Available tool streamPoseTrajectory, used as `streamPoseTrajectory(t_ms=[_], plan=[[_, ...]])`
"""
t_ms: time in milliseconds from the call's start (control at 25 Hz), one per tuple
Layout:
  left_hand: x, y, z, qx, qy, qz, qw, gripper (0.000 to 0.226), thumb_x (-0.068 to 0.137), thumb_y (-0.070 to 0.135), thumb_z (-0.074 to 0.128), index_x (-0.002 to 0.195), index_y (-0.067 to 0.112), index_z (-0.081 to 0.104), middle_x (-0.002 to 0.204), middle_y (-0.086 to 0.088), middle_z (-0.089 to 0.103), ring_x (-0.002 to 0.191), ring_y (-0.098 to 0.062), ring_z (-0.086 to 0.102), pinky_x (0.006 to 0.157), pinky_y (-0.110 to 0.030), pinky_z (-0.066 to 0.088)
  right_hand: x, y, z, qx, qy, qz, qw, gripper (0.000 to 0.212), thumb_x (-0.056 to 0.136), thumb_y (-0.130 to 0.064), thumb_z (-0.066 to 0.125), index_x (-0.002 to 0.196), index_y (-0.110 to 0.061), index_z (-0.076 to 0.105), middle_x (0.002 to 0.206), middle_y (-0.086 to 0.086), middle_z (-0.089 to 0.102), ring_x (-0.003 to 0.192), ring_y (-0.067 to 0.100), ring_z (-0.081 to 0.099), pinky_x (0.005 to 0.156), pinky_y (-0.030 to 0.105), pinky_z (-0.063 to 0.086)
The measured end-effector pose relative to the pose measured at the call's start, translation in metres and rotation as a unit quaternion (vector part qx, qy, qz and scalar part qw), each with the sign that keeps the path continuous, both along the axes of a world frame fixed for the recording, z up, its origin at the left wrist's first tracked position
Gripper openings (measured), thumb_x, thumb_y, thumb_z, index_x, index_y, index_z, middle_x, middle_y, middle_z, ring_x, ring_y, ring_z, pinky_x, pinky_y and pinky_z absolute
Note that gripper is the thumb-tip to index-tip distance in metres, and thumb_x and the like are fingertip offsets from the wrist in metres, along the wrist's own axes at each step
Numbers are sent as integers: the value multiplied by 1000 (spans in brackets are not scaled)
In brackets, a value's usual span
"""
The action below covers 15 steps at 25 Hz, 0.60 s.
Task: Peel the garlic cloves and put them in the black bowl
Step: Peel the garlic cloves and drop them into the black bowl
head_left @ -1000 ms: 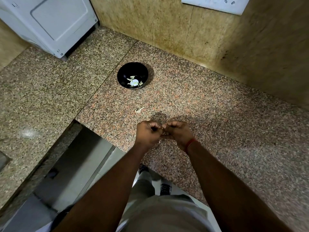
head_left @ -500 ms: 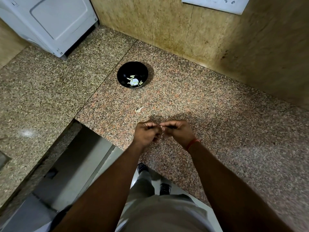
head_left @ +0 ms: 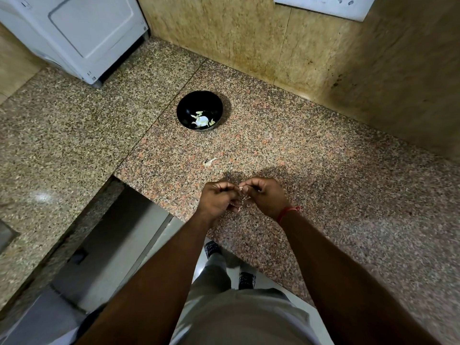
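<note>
Granite counter (head_left: 323, 170), tan wall | black bowl (head_left: 199, 100) apart | left hand (head_left: 219, 197), right hand (head_left: 263, 197) pinch garlic clove (head_left: 241, 189)

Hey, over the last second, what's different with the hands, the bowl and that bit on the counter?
Very little. The left hand and right hand have stayed together above the counter's near edge, fingers working a small garlic clove pinched between them; only their fingertip positions shifted slightly. Nothing was let go. The black bowl with its pieces and the loose scrap on the counter lie as before.
</note>
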State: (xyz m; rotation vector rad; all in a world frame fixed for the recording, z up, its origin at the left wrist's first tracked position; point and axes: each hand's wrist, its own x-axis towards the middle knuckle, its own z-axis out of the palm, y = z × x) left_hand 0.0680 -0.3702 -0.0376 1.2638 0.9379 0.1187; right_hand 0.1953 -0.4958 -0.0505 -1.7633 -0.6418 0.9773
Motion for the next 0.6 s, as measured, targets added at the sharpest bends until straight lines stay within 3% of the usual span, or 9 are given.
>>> streamPoseTrajectory(t_ms=[200,320,480,600], plan=[[1,1,0,-9,10,-1,1000,14,90,-7,67,84,3,75,80,-17,72,67,-28,66,49,-34,54,-4,1,-2,-4,-15,-9,1000,12,101,-12,61,103,-10,73,99,4,74,90,24,74,73,41,65],[4,4,-9,5,67,23,997,9,94,-1,64,91,-3,73,78,-19,71,60,-25,65,53,-40,58,-7,-2,-2,-11,-9,-27,1000,13,101,-10,61,105,-5,72,102,7,72,91,22,72,70,30,63],[3,3,-17,91,103,11,990,16,95,7,65,82,3,74,70,-16,71,51,-24,66,56,-48,62,-9,-7,-11,-22,-10,-41,999,11,99,-11,64,102,-6,74,96,5,74,89,20,73,75,45,65],[0,-3,-10,194,80,-50,976,10,89,8,76,79,11,77,69,-1,72,54,-8,67,57,-25,57,-10,-9,-16,-33,-42,-38,998,9,98,-13,66,97,-13,75,92,3,75,87,22,74,74,49,64]])
